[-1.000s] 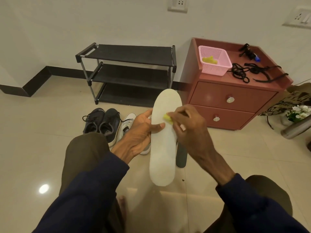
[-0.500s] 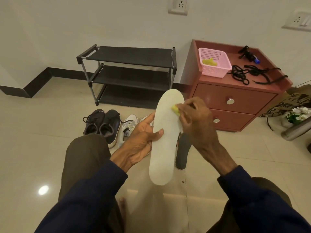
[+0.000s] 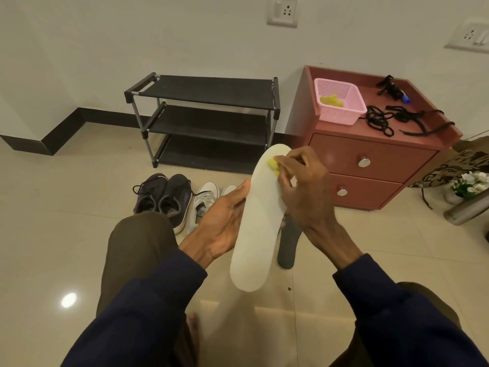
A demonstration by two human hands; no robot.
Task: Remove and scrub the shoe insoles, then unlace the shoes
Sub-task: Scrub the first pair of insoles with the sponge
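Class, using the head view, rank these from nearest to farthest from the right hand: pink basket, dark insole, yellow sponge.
1. Yellow sponge, pinched in the right hand.
2. Dark insole, on the floor just below.
3. Pink basket, back on the cabinet.

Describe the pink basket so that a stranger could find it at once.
Look at the red cabinet against the wall, right of the black rack. On its top, at the left, stands the basket. It alone is pink and mesh-walled, with a yellow scrap inside; black laces lie to its right.
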